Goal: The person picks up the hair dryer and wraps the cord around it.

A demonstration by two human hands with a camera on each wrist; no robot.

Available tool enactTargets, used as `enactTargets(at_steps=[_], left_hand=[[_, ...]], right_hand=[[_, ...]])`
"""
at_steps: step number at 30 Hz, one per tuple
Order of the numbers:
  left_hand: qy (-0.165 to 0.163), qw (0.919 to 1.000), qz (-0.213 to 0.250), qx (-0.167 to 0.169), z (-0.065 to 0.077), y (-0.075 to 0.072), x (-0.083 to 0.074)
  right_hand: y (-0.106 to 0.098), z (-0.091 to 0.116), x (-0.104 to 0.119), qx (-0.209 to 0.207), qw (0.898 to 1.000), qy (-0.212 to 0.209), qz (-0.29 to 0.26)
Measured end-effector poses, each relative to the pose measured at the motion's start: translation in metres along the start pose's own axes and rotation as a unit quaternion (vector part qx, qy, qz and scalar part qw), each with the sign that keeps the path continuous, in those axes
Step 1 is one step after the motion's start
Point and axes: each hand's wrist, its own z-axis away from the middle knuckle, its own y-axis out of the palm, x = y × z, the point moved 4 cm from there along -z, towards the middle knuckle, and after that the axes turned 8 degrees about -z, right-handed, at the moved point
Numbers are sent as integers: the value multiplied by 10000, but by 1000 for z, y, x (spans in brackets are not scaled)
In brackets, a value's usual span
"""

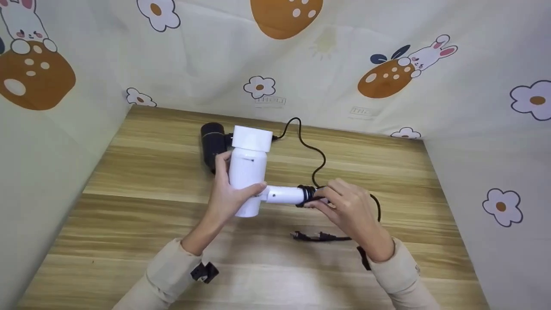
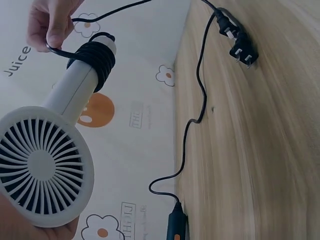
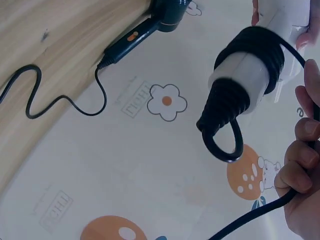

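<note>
My left hand (image 1: 226,185) grips a white hair dryer (image 1: 249,172) around its barrel, thumb near the handle joint. The white nozzle points away from me and the handle lies to the right. Black cord (image 3: 250,55) is wound in several turns around the handle's end. My right hand (image 1: 351,206) holds that cord beside the coil, and in the right wrist view its fingers curl around the strand. The slotted rear grille (image 2: 42,167) of the dryer faces the left wrist camera. Parts of my left fingers are hidden behind the barrel.
A black hair dryer (image 1: 212,142) lies on the wooden table (image 1: 142,163) behind the white one. Its cord (image 1: 320,161) snakes rightward. Two black plugs (image 1: 312,236) rest close together nearer to me. Patterned cloth walls (image 1: 318,86) enclose the back and sides.
</note>
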Motion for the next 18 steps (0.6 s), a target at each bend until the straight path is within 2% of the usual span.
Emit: enactTargets(at_steps=[5,12,18], left_hand=[[-117,9997,-74,198,3,1,-3],[-198,9981,-298,496,4,2,-6],[-285,9977,-205,576,5,2,-5]], right_hand=[[-4,-2,-10,-122,9996,222,-147],[-8,-6,-19,62,9995,296,-79],[-12,-8,-26,119,9989,358,-262]])
